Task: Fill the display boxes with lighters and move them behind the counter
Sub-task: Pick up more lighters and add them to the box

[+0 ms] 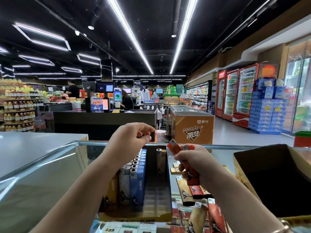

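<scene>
My right hand [195, 163] grips orange lighters [176, 148]; left hand [129, 140] hovers loosely curled, empty. They're light, slick plastic, so I'd pinch mid-body.

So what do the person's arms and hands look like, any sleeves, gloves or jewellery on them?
Both forearms are bare as far as the frame shows, with no sleeves in view. The left hand and the right hand wear no gloves, and no rings are visible. At the bottom right edge, something like a metallic bracelet sits on the right wrist, though it is cropped and blurred.
</scene>
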The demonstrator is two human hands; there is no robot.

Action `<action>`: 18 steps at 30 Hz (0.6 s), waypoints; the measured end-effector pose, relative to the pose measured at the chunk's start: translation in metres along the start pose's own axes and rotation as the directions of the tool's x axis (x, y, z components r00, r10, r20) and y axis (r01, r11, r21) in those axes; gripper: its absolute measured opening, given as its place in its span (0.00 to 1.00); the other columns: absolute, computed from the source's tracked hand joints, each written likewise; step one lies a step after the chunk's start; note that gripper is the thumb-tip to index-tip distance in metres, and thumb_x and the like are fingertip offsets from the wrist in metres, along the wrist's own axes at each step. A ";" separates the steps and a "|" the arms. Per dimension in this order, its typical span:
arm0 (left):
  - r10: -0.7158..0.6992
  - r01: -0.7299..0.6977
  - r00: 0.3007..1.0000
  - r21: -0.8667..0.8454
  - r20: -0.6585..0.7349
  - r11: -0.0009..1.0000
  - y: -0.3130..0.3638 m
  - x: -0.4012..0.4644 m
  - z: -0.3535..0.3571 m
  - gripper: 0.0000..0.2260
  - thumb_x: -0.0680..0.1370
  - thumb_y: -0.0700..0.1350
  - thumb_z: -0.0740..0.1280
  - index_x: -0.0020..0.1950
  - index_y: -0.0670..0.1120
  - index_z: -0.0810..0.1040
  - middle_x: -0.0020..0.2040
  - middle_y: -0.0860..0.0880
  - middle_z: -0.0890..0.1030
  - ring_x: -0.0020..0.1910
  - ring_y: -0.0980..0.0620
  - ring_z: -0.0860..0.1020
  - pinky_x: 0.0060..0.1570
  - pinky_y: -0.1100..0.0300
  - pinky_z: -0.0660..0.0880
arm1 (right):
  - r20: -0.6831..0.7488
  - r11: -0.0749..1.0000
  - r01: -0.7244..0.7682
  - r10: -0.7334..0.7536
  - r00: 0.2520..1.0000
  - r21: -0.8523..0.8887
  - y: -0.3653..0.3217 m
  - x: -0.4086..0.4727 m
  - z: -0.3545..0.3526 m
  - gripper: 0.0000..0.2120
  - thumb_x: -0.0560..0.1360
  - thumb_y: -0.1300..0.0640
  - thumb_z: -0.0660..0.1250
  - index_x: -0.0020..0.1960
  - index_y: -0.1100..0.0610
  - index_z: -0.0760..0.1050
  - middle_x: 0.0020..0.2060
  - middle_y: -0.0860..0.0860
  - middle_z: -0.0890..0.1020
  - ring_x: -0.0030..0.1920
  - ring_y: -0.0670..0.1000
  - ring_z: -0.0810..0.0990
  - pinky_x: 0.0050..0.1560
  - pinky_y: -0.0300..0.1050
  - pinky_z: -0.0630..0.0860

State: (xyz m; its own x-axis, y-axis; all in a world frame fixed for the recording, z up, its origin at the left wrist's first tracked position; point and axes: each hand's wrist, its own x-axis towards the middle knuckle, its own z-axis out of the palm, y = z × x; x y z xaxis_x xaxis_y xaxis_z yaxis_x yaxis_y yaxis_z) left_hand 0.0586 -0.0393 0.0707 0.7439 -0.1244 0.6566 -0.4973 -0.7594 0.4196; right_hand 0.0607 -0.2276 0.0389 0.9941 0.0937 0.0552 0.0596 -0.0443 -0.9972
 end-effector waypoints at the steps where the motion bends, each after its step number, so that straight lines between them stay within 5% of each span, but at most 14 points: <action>1: 0.014 -0.014 1.000 0.002 -0.014 1.000 0.000 -0.002 0.002 0.10 0.75 0.43 0.69 0.55 0.54 0.81 0.42 0.61 0.80 0.43 0.62 0.78 0.47 0.59 0.77 | 0.002 1.000 0.009 -0.009 1.000 -0.005 0.000 0.000 0.000 0.10 0.70 0.69 0.66 0.50 0.62 0.71 0.34 0.58 0.74 0.28 0.50 0.74 0.24 0.39 0.70; 4: 0.046 -0.052 0.997 0.104 0.057 0.993 0.001 -0.005 0.006 0.10 0.75 0.47 0.68 0.57 0.55 0.80 0.45 0.59 0.82 0.43 0.62 0.78 0.46 0.59 0.77 | 0.000 0.999 0.055 -0.055 0.999 0.001 -0.001 0.001 0.004 0.09 0.70 0.70 0.66 0.47 0.61 0.72 0.33 0.58 0.76 0.25 0.48 0.74 0.23 0.39 0.70; 9: -0.076 -0.072 0.927 0.372 0.367 0.925 0.014 0.013 0.020 0.09 0.75 0.48 0.67 0.54 0.54 0.80 0.47 0.54 0.81 0.46 0.54 0.78 0.47 0.53 0.77 | -0.056 0.997 0.073 -0.073 0.996 0.009 0.002 0.002 0.005 0.08 0.71 0.69 0.66 0.47 0.60 0.71 0.36 0.60 0.76 0.25 0.49 0.74 0.22 0.39 0.69; 13: -0.026 -0.139 0.944 0.468 0.328 0.873 0.018 0.022 0.031 0.06 0.74 0.45 0.66 0.47 0.52 0.82 0.41 0.52 0.80 0.43 0.50 0.78 0.43 0.55 0.77 | -0.036 0.999 -0.022 0.020 0.999 -0.048 0.008 0.003 0.006 0.08 0.71 0.69 0.67 0.48 0.63 0.71 0.36 0.59 0.75 0.25 0.49 0.75 0.22 0.39 0.70; 18: 0.003 -0.087 0.968 0.324 0.250 0.942 0.012 0.021 0.022 0.06 0.73 0.43 0.69 0.48 0.50 0.83 0.44 0.50 0.81 0.43 0.50 0.78 0.45 0.53 0.78 | -0.020 0.993 -0.112 0.111 0.994 -0.044 0.012 0.007 0.008 0.10 0.72 0.68 0.66 0.51 0.62 0.70 0.44 0.63 0.79 0.30 0.51 0.77 0.24 0.39 0.72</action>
State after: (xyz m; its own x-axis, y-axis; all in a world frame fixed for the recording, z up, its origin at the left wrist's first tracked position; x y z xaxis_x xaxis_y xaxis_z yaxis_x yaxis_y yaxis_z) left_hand 0.0780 -0.0645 0.0758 0.8303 -0.2830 0.4801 -0.3888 -0.9113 0.1353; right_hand 0.0674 -0.2198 0.0269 0.9962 0.0680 -0.0548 -0.0480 -0.0980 -0.9940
